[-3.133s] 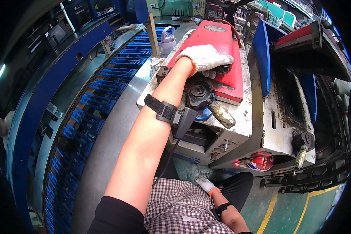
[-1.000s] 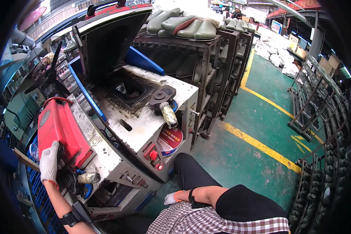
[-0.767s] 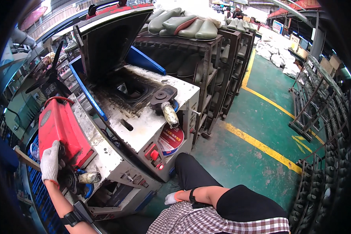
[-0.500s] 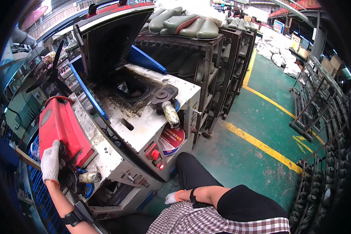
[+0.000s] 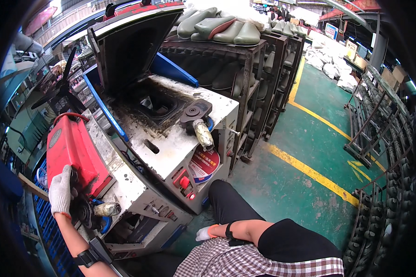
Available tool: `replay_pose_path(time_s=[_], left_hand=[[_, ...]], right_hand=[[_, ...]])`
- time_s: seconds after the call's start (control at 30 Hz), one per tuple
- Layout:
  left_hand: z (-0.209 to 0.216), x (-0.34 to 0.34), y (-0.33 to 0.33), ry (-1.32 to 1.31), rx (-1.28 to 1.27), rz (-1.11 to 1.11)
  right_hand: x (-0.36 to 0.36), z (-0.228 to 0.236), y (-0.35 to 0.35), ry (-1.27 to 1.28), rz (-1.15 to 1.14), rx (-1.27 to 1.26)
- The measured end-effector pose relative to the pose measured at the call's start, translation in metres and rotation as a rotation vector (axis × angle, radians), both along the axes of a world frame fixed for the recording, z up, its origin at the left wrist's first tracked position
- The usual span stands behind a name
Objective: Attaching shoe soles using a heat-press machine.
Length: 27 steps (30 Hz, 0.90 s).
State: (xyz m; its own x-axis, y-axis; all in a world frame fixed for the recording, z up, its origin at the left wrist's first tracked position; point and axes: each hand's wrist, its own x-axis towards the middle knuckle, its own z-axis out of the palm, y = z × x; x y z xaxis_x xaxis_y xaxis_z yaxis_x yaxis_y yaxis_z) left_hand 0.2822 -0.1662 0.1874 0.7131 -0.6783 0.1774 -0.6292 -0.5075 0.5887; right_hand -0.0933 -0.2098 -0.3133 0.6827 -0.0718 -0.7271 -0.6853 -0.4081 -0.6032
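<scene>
My left hand (image 5: 60, 194), in a white knit glove, is at the near end of a closed red lid (image 5: 74, 150) on the left machine. Its fingers close around a dark handle (image 5: 75, 177) there, largely covered by the glove. Just below the hand is a dark clamp with a tape-wrapped grip (image 5: 107, 209). My right hand (image 5: 203, 233), gloved with an orange cuff, hangs low beside my leg, away from the machines; its fingers do not show clearly. The white machine (image 5: 171, 159) in front has its lid (image 5: 129, 51) raised over a sooty square opening (image 5: 158, 108).
A second clamp (image 5: 196, 113) with a taped grip sits on the white machine's top. Racks (image 5: 247, 87) of green shoe lasts stand behind. A fan (image 5: 62, 90) is at the left. Across the green floor, with yellow lines (image 5: 309, 173), a metal rack (image 5: 379, 124) stands right.
</scene>
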Motion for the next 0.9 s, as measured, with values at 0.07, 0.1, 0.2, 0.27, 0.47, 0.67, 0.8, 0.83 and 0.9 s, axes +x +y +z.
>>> replay_pose_path(time_s=[0.07,0.1,0.2,0.27,0.47,0.67,0.8,0.83,0.9], left_hand=[[0.001,-0.001,0.0,-0.002,0.002,0.002],[0.001,-0.002,0.001,-0.007,0.005,0.002],[0.002,-0.004,0.001,-0.019,0.012,-0.002],[0.003,-0.005,-0.001,-0.025,0.016,-0.009],[0.001,-0.003,-0.003,-0.026,0.014,-0.008],[0.007,-0.009,0.01,-0.085,0.037,-0.003],[0.01,-0.023,0.008,-0.193,0.01,-0.043],[0.005,-0.02,0.005,-0.154,0.031,-0.042],[0.008,-0.024,-0.008,-0.1,0.059,-0.051]], right_hand=[[-0.001,-0.004,0.0,-0.002,-0.038,0.013],[-0.001,-0.001,0.0,-0.002,-0.035,0.013],[-0.001,0.003,-0.001,0.001,-0.011,0.032],[-0.001,-0.002,0.0,0.01,-0.034,0.017],[-0.002,0.002,0.0,0.009,-0.036,0.003],[0.0,-0.004,0.004,-0.019,-0.031,0.013],[-0.006,-0.011,0.001,-0.112,0.015,-0.045],[-0.009,-0.005,0.0,-0.115,0.001,-0.04],[-0.015,-0.002,-0.002,-0.11,-0.028,-0.02]])
